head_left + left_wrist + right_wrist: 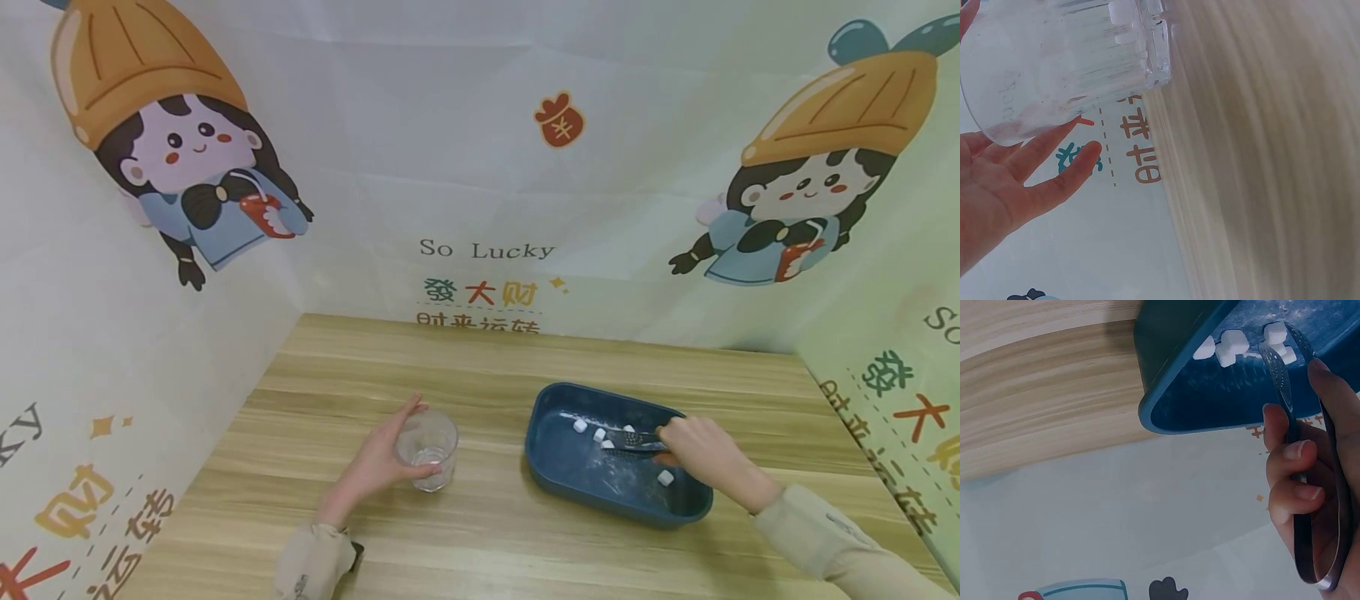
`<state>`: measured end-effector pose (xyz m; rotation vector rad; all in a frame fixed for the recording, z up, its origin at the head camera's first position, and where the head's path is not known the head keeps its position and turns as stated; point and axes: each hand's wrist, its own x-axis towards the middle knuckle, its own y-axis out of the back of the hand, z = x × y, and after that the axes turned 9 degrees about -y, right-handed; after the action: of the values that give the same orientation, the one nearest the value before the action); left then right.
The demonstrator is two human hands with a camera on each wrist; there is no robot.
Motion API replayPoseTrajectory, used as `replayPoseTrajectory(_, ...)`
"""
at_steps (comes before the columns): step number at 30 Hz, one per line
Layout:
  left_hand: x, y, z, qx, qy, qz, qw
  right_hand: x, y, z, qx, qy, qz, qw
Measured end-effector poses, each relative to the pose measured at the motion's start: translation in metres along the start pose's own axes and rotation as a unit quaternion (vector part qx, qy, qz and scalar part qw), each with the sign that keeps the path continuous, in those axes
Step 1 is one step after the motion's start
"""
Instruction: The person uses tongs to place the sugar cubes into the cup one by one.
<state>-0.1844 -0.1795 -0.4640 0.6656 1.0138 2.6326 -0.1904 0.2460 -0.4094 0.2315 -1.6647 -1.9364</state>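
My left hand (381, 454) holds a clear drinking glass (429, 446) upright on the table, thumb on the near side and fingers on the far side. In the left wrist view, whitish pieces show through the glass (1054, 69) near its base. My right hand (705, 454) grips metal tongs (1341, 506), the handle's bend by the palm. Their perforated tips are apart, on either side of a white sugar cube (1275, 331) in the dark blue basin (558, 492). Several more sugar cubes (581, 426) lie around the tips, and one cube (665, 477) lies apart toward the right.
The wooden table (480, 542) carries the glass on the left and the basin on the right, with a stretch of bare wood between them. White printed cloth (480, 167) with cartoon figures hangs behind and along both sides. White powder marks the basin floor.
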Motion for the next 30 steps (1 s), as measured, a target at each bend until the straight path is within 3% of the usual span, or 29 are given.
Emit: replayPoseTrajectory(30,-0.0004,-0.0001,0.0013,0.002,0.013,-0.003,0.9999,0.006,-0.0035,-0.0035,-0.01,0.014,0.009,1.0)
